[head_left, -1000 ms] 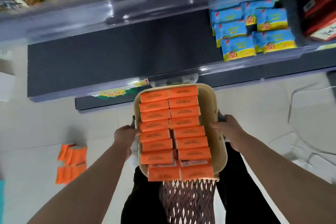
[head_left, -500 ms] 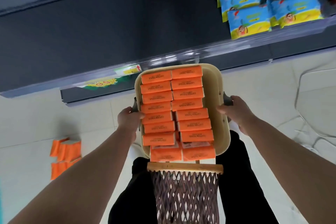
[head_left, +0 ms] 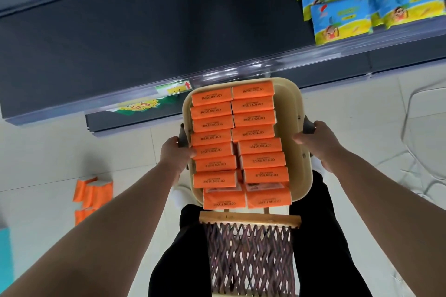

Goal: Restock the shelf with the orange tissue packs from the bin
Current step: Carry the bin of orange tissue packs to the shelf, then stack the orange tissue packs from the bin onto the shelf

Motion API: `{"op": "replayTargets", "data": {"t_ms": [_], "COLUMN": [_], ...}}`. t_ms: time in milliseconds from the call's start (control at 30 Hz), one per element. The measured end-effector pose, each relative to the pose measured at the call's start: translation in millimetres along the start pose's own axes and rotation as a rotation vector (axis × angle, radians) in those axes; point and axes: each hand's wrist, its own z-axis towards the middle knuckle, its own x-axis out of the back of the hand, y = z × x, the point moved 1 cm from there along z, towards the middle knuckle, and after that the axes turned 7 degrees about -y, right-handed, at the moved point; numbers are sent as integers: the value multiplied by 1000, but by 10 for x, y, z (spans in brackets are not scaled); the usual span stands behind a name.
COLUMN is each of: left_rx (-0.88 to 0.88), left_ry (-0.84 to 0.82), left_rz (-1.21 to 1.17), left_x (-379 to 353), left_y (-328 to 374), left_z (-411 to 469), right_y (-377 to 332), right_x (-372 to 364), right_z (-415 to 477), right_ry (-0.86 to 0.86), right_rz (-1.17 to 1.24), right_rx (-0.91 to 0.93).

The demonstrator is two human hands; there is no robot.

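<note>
Orange tissue packs (head_left: 236, 142) fill the beige bin (head_left: 293, 113) in 2 columns, lying flat. Each pack's long axis runs left-right, w/ print upside down to the wearer. Bin's long axis runs near-far: far end at the shelf (head_left: 144, 38) lip, near end just past the woven stool (head_left: 251, 248). Left hand (head_left: 175, 152) & right hand (head_left: 318, 142): each grip is wrapped on a dark side handle. Risk, imo: the nearest packs ride above the rim, so a tilt toward the near side prob slides them to the floor. A push forward could knock the far rim vs the shelf edge.
</note>
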Motion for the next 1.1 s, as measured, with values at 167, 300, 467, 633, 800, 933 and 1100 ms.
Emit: {"op": "replayTargets", "data": {"t_ms": [167, 300, 467, 633, 800, 933, 1100], "left_rx": [54, 23, -452, -865, -1060, -1178, -1318], "left_ry": [22, 263, 260, 189, 206, 237, 381], "left_rz": [-3, 264, 448, 605, 607, 695, 650], "left_x": [-6, 38, -52, -105, -160, -298, -539], "left_y": [-36, 10, 137, 316, 339, 326, 332], "left_z": [-15, -51, -60, 170, 473, 638, 587], "right_y": [47, -32, -40, -5, 57, 85, -25], "right_x": [-36, -40, -235, -469, -751, -785, -667], "right_z": [-38, -132, -320, -29, 377, 649, 819], "right_ry": [7, 145, 236, 211, 229, 271, 334], "right_rz": [-3, -306, -724, -872, -886, -867, -844], "right_rx": [-36, 71, 433, 748, 925, 1022, 1068]}}
